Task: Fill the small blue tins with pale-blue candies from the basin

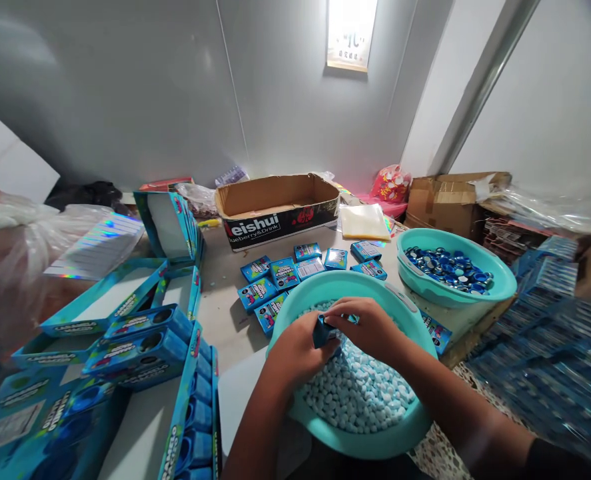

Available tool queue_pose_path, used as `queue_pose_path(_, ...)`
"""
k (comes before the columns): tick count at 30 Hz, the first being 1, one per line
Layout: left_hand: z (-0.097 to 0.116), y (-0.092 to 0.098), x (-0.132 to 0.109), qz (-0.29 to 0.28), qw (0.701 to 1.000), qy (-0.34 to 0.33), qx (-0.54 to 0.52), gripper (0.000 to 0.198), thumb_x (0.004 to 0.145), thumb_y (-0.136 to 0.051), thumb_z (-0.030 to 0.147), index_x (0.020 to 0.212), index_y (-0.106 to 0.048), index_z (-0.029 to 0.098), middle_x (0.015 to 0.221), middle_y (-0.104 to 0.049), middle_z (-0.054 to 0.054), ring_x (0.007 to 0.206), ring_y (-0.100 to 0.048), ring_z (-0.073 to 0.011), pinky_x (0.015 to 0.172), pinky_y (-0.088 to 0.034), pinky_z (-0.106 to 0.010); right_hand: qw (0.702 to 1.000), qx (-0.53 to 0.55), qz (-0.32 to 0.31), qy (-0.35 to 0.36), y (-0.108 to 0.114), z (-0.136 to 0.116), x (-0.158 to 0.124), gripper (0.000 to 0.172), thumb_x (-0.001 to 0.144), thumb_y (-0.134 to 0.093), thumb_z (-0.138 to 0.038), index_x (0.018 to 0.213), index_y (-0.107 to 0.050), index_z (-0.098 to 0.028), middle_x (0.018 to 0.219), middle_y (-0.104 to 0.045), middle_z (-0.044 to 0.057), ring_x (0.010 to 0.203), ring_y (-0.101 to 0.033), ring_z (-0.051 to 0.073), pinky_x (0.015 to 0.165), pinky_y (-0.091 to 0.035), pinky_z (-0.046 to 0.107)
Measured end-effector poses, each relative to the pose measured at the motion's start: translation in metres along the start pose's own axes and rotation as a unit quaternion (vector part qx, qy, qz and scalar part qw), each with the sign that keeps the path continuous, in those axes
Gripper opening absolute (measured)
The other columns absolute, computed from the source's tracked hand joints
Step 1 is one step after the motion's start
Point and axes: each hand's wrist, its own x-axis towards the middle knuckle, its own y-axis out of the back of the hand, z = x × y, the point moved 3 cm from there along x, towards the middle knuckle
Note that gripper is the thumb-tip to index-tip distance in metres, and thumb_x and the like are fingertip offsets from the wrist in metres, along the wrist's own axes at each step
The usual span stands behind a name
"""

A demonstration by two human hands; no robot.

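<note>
My left hand (300, 347) is wrapped around a small blue candy box (320, 335), held above a turquoise basin (348, 443). The curled fingers of my right hand (368, 327) press at the upper end of that box; whether they also pinch a candy is hidden. Many pale blue and white candies (368, 390) fill the basin beneath both hands. Just behind the basin, several printed blue candy boxes (284, 273) lie loosely on the table.
A second turquoise basin (505, 283) with shiny dark blue round pieces stands to the right. Blue display trays (130, 293) are stacked at left. An open black-and-brown carton (280, 227) sits at the back. Wrapped blue packs (550, 340) are piled at far right.
</note>
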Motion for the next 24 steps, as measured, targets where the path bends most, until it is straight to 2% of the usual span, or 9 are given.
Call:
queue_pose_path(4,-0.001,0.001,-0.001,0.001,1.000,0.013,0.002,0.032,0.082,-0.065,0.030,0.114,-0.062,0.022,0.109,-0.065,-0.001,0.101,-0.059,-0.0225,0.082,-0.044,-0.032,0.998,0.059,0.025,-0.002,0.008,0.006,0.001,0.022,0.093,-0.056,-0.033,0.091,-0.075,-0.020,0.093,-0.075,0.004,0.088,-0.069,0.018,0.081,-0.050,0.029)
queue_pose_path(6,-0.001,0.002,-0.003,0.016,0.999,0.035,0.027,0.029,0.082,-0.066,0.031,0.108,-0.062,0.021,0.105,-0.065,-0.002,0.095,-0.060,-0.0230,0.079,-0.044,-0.032,0.995,0.042,0.073,-0.060,0.020,0.022,0.002,0.029,0.095,-0.052,-0.038,0.092,-0.073,-0.019,0.096,-0.075,0.007,0.092,-0.068,0.021,0.083,-0.050,0.032)
queue_pose_path(8,0.000,0.004,-0.005,0.040,0.997,0.033,0.049,0.025,0.084,-0.064,0.032,0.105,-0.062,0.020,0.104,-0.065,-0.003,0.094,-0.060,-0.0231,0.079,-0.044,-0.033,0.987,-0.029,0.058,-0.150,0.027,0.039,0.002,0.034,0.095,-0.047,-0.039,0.091,-0.072,-0.016,0.096,-0.074,0.010,0.093,-0.067,0.025,0.083,-0.050,0.035)
queue_pose_path(11,-0.001,0.006,-0.007,0.098,0.994,0.021,0.050,0.030,0.088,-0.062,0.033,0.115,-0.060,0.020,0.113,-0.064,-0.005,0.104,-0.059,-0.0233,0.087,-0.044,-0.034,0.948,-0.153,-0.163,-0.227,0.020,0.051,-0.004,0.043,0.095,-0.045,-0.046,0.100,-0.072,-0.012,0.106,-0.071,0.017,0.099,-0.065,0.031,0.087,-0.047,0.042)
queue_pose_path(13,-0.004,0.007,-0.008,0.138,0.989,0.033,0.045,0.032,0.088,-0.062,0.031,0.119,-0.058,0.021,0.116,-0.063,-0.004,0.108,-0.058,-0.0225,0.091,-0.043,-0.033,0.911,-0.170,-0.310,-0.212,0.009,0.044,-0.013,0.058,0.089,-0.051,-0.059,0.120,-0.066,-0.013,0.122,-0.065,0.019,0.111,-0.060,0.035,0.094,-0.045,0.044)
queue_pose_path(15,-0.007,0.007,-0.007,0.160,0.985,0.048,0.048,0.030,0.088,-0.064,0.029,0.116,-0.058,0.022,0.114,-0.064,-0.004,0.107,-0.059,-0.0219,0.090,-0.043,-0.033,0.893,-0.165,-0.384,-0.165,-0.004,0.031,-0.022,0.079,0.077,-0.063,-0.069,0.135,-0.056,-0.016,0.131,-0.059,0.019,0.117,-0.057,0.037,0.097,-0.044,0.045)
queue_pose_path(17,-0.008,0.007,-0.006,0.164,0.983,0.057,0.053,0.028,0.087,-0.064,0.027,0.114,-0.059,0.021,0.113,-0.064,-0.004,0.106,-0.059,-0.0224,0.090,-0.043,-0.033,0.892,-0.189,-0.393,-0.116,-0.014,0.022,-0.030,0.095,0.063,-0.074,-0.070,0.136,-0.053,-0.014,0.126,-0.060,0.021,0.111,-0.059,0.038,0.092,-0.047,0.045)
queue_pose_path(20,-0.006,0.006,-0.006,0.146,0.986,0.053,0.059,0.028,0.088,-0.063,0.027,0.114,-0.059,0.020,0.113,-0.064,-0.006,0.107,-0.059,-0.0239,0.090,-0.043,-0.033,0.908,-0.241,-0.332,-0.088,-0.026,0.023,-0.033,0.087,0.058,-0.081,-0.064,0.124,-0.059,-0.011,0.111,-0.064,0.021,0.094,-0.064,0.036,0.078,-0.051,0.042)
queue_pose_path(24,-0.004,0.006,-0.008,0.142,0.985,0.054,0.077,0.026,0.089,-0.061,0.030,0.113,-0.060,0.020,0.111,-0.064,-0.006,0.104,-0.059,-0.0250,0.087,-0.044,-0.034,0.923,-0.239,-0.291,-0.083,-0.034,0.032,-0.028,0.049,0.068,-0.080,-0.048,0.102,-0.068,-0.015,0.092,-0.071,0.013,0.077,-0.067,0.028,0.062,-0.048,0.032)
